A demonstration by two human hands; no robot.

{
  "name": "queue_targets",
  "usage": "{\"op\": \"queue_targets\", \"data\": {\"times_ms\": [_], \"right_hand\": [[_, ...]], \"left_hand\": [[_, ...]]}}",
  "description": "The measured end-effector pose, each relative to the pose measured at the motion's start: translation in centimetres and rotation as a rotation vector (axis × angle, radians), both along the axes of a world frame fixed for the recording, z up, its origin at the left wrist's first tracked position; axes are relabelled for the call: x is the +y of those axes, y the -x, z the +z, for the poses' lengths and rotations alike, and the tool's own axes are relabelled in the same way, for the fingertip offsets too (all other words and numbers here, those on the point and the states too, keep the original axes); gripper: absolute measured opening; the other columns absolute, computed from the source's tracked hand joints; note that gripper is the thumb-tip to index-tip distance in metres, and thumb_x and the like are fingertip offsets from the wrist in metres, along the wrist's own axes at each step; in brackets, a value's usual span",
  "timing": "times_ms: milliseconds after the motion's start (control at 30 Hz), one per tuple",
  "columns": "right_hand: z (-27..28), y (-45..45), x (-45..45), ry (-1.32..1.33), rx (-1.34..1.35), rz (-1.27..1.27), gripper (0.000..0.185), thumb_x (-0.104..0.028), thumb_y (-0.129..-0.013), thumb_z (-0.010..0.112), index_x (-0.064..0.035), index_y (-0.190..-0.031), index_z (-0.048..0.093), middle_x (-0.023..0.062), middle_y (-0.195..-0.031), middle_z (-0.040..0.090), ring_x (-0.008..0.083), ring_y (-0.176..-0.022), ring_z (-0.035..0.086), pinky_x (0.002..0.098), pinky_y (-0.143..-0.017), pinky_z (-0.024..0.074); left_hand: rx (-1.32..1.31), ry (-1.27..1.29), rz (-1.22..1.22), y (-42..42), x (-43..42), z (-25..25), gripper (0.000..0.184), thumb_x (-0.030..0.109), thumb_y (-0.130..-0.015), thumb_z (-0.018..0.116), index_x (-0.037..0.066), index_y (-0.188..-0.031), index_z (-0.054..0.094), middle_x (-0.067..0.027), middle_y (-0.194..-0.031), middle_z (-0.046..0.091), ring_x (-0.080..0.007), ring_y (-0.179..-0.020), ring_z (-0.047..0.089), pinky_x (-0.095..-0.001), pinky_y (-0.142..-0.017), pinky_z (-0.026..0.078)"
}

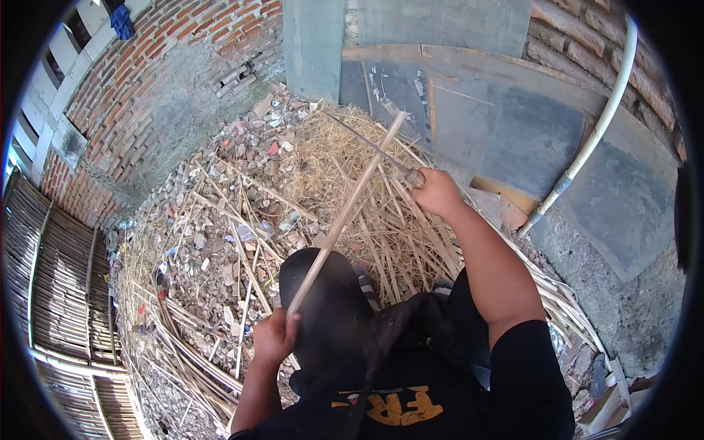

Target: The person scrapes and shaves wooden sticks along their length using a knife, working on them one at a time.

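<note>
My left hand point(274, 337) is wrapped round the lower end of a long pale bamboo strip point(340, 224). The strip slants up and away to the right, passing over my dark-clad knee point(323, 279). My right hand point(436, 193) is closed on the handle of a long thin-bladed knife point(367, 141), whose blade points up and to the left. Near its upper end, the strip crosses the blade; whether they touch is hard to tell. Fibrous shavings point(330, 158) and split strips point(403, 242) lie below and beyond my hands.
Rubble point(213, 257) with loose sticks covers the ground at left. Brick walls point(169, 81) stand behind, and grey boards point(513, 125) lean at the right beside a pale pipe point(594, 136). A slatted bamboo panel point(62, 279) is at far left.
</note>
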State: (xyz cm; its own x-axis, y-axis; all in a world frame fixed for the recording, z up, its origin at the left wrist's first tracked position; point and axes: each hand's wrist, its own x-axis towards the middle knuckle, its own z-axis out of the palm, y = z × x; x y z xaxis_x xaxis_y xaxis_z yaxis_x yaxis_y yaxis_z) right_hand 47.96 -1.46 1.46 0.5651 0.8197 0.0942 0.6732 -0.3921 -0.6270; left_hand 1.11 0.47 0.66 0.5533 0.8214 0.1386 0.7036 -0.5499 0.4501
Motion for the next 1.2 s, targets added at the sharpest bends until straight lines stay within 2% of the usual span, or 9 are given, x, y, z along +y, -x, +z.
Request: {"op": "queue_targets", "data": {"times_ms": [167,267,367,500,600,633,833,1067,1200], "right_hand": [[3.0,2.5,-2.3,0.064,-0.055,0.142,0.034,-0.018,-0.081,0.070,-0.0131,-0.114,0.075,0.0180,-0.093,0.075,0.0382,-0.092,0.073,0.0501,-0.085,0.0582],[3.9,4.7,-2.9,0.095,-0.277,0.407,0.024,-0.018,-0.081,0.071,-0.0117,-0.104,0.073,0.0164,-0.087,0.074,0.0383,-0.086,0.073,0.0506,-0.079,0.0582],[2.2,5.1,-1.9,0.044,-0.420,0.511,0.017,-0.019,-0.081,0.072,-0.0111,-0.097,0.071,0.0162,-0.084,0.073,0.0383,-0.083,0.073,0.0511,-0.075,0.0574],[0.7,2.0,0.0,0.049,-0.056,0.137,0.022,-0.020,-0.082,0.071,-0.0095,-0.101,0.073,0.0174,-0.091,0.074,0.0381,-0.090,0.073,0.0502,-0.081,0.0580],[-0.5,-0.2,0.1,-0.021,0.001,-0.019,0.029,-0.021,-0.082,0.070,-0.0097,-0.109,0.074,0.0194,-0.097,0.075,0.0390,-0.094,0.073,0.0495,-0.085,0.0583],[-0.3,-0.4,-0.2,0.002,-0.016,-0.017,0.036,-0.021,-0.083,0.069,-0.0111,-0.117,0.074,0.0208,-0.101,0.076,0.0396,-0.097,0.073,0.0500,-0.087,0.0582],[2.3,2.0,-2.3,0.026,-0.083,0.068,0.027,-0.020,-0.082,0.070,-0.0099,-0.107,0.073,0.0190,-0.094,0.075,0.0390,-0.094,0.073,0.0514,-0.084,0.0578],[3.0,5.1,-2.1,0.089,-0.317,0.476,0.025,-0.016,-0.074,0.072,-0.0107,-0.099,0.071,0.0174,-0.085,0.072,0.0412,-0.086,0.071,0.0530,-0.076,0.0560],[1.9,4.7,-1.5,0.034,-0.217,0.489,0.025,-0.017,-0.074,0.072,-0.0099,-0.098,0.070,0.0175,-0.084,0.072,0.0416,-0.086,0.071,0.0536,-0.076,0.0554]], "left_hand": [[-0.009,0.005,-0.012,-0.1,0.2,-1.1,0.040,0.031,-0.102,0.068,0.002,-0.077,0.054,-0.0222,-0.060,0.057,-0.0445,-0.057,0.061,-0.0492,-0.054,0.046],[-0.022,-0.020,-0.021,-0.4,0.2,-1.2,0.037,0.028,-0.100,0.069,0.005,-0.076,0.053,-0.0201,-0.058,0.058,-0.0443,-0.055,0.061,-0.0506,-0.052,0.046],[-0.018,-0.033,-0.013,-0.1,0.3,-1.1,0.037,0.028,-0.100,0.070,0.005,-0.075,0.053,-0.0201,-0.059,0.058,-0.0444,-0.055,0.061,-0.0503,-0.052,0.047],[-0.012,-0.067,0.003,0.4,0.1,-1.5,0.038,0.030,-0.099,0.070,0.005,-0.077,0.053,-0.0200,-0.059,0.059,-0.0446,-0.056,0.062,-0.0504,-0.053,0.047],[0.011,-0.060,-0.002,0.2,0.3,-0.9,0.038,0.031,-0.099,0.070,0.005,-0.077,0.053,-0.0200,-0.060,0.059,-0.0447,-0.057,0.062,-0.0504,-0.053,0.048],[0.033,-0.049,-0.008,0.3,0.4,-0.6,0.038,0.031,-0.099,0.070,0.005,-0.078,0.053,-0.0200,-0.060,0.059,-0.0447,-0.057,0.062,-0.0505,-0.053,0.048],[0.003,-0.027,-0.011,-0.1,0.4,-1.1,0.038,0.030,-0.099,0.071,0.005,-0.077,0.052,-0.0197,-0.060,0.059,-0.0446,-0.056,0.062,-0.0504,-0.053,0.047],[-0.015,-0.034,-0.022,0.2,0.5,-1.0,0.039,0.031,-0.100,0.070,0.005,-0.076,0.052,-0.0200,-0.059,0.059,-0.0451,-0.057,0.062,-0.0511,-0.053,0.047],[-0.004,-0.035,-0.018,0.4,0.8,-1.6,0.041,0.033,-0.102,0.068,0.003,-0.078,0.052,-0.0220,-0.061,0.058,-0.0448,-0.057,0.061,-0.0495,-0.054,0.045]]}}
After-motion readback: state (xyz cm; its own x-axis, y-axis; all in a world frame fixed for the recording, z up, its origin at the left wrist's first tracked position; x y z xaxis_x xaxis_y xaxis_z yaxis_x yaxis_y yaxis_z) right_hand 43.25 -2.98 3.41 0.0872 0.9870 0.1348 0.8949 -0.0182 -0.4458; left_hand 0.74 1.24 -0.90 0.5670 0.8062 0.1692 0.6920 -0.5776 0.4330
